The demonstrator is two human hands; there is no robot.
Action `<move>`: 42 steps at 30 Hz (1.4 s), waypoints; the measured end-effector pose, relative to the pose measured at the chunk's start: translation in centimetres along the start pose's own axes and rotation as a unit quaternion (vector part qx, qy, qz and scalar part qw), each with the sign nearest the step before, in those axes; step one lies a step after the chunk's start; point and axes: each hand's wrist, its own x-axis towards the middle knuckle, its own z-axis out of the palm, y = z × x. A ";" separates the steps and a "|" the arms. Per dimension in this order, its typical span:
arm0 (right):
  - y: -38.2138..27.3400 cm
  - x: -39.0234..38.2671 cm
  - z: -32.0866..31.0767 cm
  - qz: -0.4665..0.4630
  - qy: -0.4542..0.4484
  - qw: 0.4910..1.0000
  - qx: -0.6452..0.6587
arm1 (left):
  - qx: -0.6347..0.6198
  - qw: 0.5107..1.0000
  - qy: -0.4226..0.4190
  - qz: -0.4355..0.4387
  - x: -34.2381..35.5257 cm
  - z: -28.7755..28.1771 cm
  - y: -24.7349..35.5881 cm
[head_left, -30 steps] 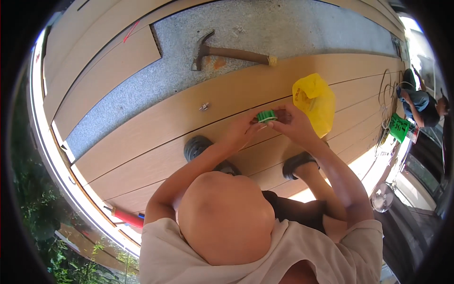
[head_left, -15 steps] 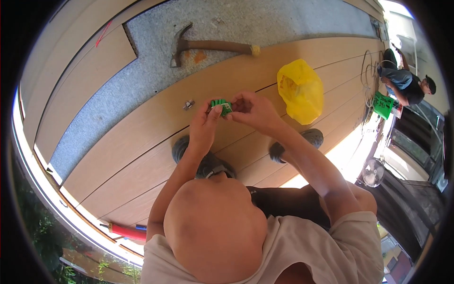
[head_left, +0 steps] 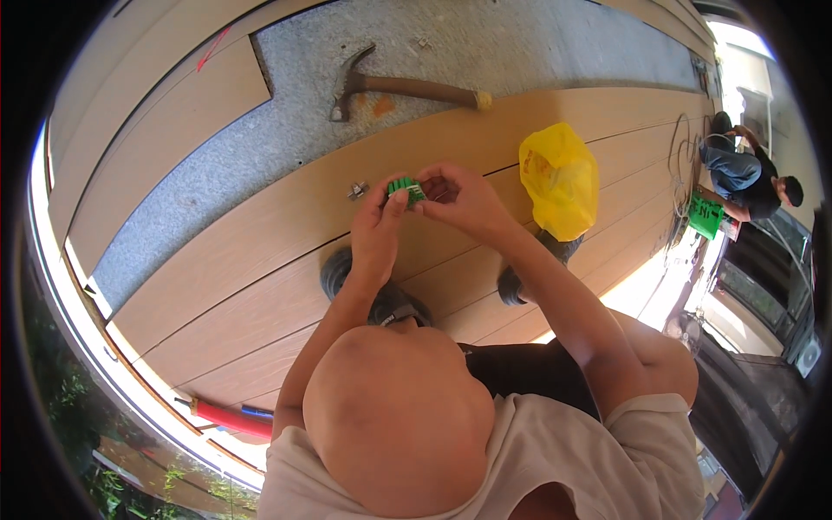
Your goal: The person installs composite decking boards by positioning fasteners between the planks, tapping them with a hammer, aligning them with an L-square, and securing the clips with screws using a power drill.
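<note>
Both hands meet around a small green ribbed object [head_left: 406, 188] with pale markings; its exact kind is too small to make out. My left hand [head_left: 376, 230] grips it from the left, thumb resting on its near side. From the right, my right hand [head_left: 459, 201] has its fingers curled and pinched at the object's right edge. A small shiny metal piece [head_left: 357, 190] lies on the boards just left of my left hand. Right of my right hand sits a crumpled yellow plastic bag [head_left: 559, 186].
A claw hammer [head_left: 416, 88] lies on the bare grey strip [head_left: 208, 156] beyond the wood-look floor boards [head_left: 234, 277]. Red and blue long items [head_left: 230, 418] lie at lower left. Another person [head_left: 754, 173] sits far right beside a green bag [head_left: 706, 217] and loose cables [head_left: 680, 156].
My view has shifted slightly, so the hammer, bag and metal piece appear farther right. Both hands keep their hold on the green object, with only a slight shift of the right fingers.
</note>
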 end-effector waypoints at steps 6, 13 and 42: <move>-0.5 1.1 0.2 0.024 -0.028 0.999 0.019 | -0.006 1.000 0.012 0.027 -0.2 -0.7 0.5; 0.0 0.8 1.8 0.005 -0.079 0.996 -0.042 | 0.054 0.995 0.073 0.026 -1.7 -2.2 -0.4; 0.2 19.3 12.7 -0.288 -0.117 0.760 -0.571 | 0.531 0.730 0.369 0.223 -4.2 -14.5 2.0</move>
